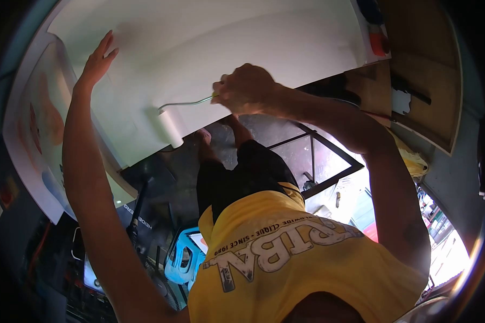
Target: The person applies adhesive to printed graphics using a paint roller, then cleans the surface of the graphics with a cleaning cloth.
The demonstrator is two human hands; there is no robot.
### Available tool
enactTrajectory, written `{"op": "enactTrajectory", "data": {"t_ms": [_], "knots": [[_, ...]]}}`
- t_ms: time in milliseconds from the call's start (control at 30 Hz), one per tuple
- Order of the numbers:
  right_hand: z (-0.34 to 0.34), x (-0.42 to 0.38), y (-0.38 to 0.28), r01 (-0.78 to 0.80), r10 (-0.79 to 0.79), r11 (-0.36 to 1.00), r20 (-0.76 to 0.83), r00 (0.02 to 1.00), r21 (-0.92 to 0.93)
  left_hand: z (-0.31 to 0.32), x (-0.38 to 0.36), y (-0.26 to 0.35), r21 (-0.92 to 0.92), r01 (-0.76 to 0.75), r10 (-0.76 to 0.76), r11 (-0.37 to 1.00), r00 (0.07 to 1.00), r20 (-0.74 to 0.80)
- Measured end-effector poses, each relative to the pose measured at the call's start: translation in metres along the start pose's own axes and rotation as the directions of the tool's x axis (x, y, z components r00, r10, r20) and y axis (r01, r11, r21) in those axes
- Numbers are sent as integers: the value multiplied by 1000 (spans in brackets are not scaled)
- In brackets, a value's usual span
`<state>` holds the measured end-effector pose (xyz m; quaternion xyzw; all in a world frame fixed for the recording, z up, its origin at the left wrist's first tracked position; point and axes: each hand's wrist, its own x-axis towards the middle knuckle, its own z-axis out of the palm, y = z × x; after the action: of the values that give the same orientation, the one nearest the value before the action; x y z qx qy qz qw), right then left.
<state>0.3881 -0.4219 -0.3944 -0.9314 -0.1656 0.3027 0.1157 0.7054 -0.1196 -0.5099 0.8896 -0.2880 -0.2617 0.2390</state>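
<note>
Gripping roller [171, 129] by handle, right hand [247, 89] clamped, over white sheet's [210, 48] near edge. Left hand [98, 62] apart, open, at sheet's left side.

Right hand [246, 90] gripping paint roller [171, 128], left hand [99, 63] on white sheet [221, 48]

- Head view: mounted on my head, directed forward and down.
- Range: my shirt [307, 258] nearest; my left hand [97, 62] and right hand [246, 90] farther out.

Blue plastic chair [181, 262] on dark floor [272, 131], bright light at right.
</note>
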Motion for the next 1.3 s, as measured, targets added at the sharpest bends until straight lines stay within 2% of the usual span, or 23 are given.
{"op": "enactTrajectory", "data": {"t_ms": [133,200,267,300,433,533,567,633,700,767,800,867,933,1033,1133,1300], "knots": [[3,-52,46,-49,53,989,24,998,-138,2,3,-2,25,17,-17,1000,1000,-7],[12,-94,91,-140,122,980,-128,984,-141,3,1,-1,26,39,-39,999,999,-3],[0,-138,129,-248,236,963,-117,965,-104,2,4,-3,25,45,-45,999,999,-4],[-4,-158,149,-236,215,963,-156,964,-131,2,6,-7,20,44,-44,999,999,-1],[-8,-225,221,-295,257,922,-173,951,-251,2,6,-7,59,69,-69,996,998,2],[-8,-266,262,-311,274,904,-161,948,-294,5,9,-17,-55,13,-13,998,1000,-4],[-9,-270,273,-309,274,901,-155,949,-303,5,10,-16,-36,15,-15,999,1000,-4],[-27,-275,269,-420,407,862,-107,907,-285,4,6,-8,20,45,-45,999,999,1],[-20,-279,295,-232,171,951,-279,945,-203,3,7,-12,-11,63,-63,998,998,1],[-27,-256,287,-297,262,941,-209,942,-163,0,1,3,-34,103,-103,994,995,13],[-32,-248,281,-337,310,929,-172,935,-154,-4,-3,14,48,124,-126,991,992,31],[-40,-220,258,-269,238,940,-160,958,-211,-11,-12,29,201,156,-172,967,983,65],[-48,-193,235,-243,224,937,-102,969,-250,-11,-8,23,194,119,-137,974,987,81],[-47,-151,187,-186,140,908,-146,979,-376,-8,3,9,187,87,-106,978,990,97],[-35,-105,130,-24,-36,961,-209,977,-275,-4,10,-6,175,53,-70,983,994,90],[-29,-36,17,-87,40,954,-166,985,-287,4,19,-21,194,-6,-7,981,998,66]]}}
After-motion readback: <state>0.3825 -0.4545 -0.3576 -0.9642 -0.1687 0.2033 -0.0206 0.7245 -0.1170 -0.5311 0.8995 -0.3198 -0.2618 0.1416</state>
